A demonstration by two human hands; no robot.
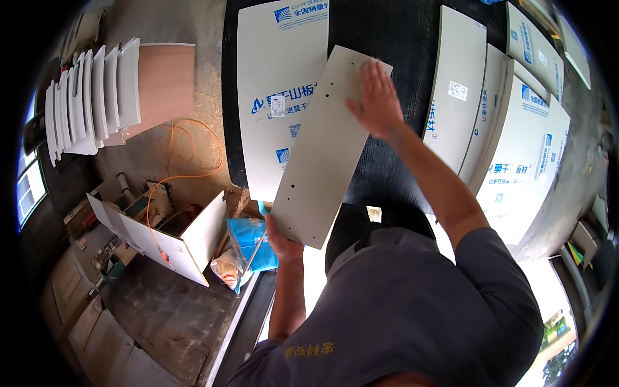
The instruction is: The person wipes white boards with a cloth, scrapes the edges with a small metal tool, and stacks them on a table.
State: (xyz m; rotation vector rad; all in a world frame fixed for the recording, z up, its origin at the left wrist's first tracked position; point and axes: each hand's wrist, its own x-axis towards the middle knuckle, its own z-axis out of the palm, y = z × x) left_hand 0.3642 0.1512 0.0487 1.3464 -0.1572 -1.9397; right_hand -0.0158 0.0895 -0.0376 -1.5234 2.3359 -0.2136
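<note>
A narrow light-grey board [325, 148] with several small dark holes slants across the middle, from near left to far right. My left hand [282, 240] grips its near-left corner, with the thumb along the edge and the other fingers hidden beneath. My right hand [377, 103] lies over the far end, fingers stretched out and slightly blurred; firm contact is hard to judge. Under the board's left side, a larger pale panel [264, 71] with blue print and a white label rests on the black worktable [380, 174].
More printed panels [458, 84] lie to the right, some overlapping. At far left, several upright boards [97, 97] stand in a row near a brown sheet [166, 84]. An orange hose [187, 175] runs over an open wooden box [155, 242]; a blue bag [253, 244] sits beside it.
</note>
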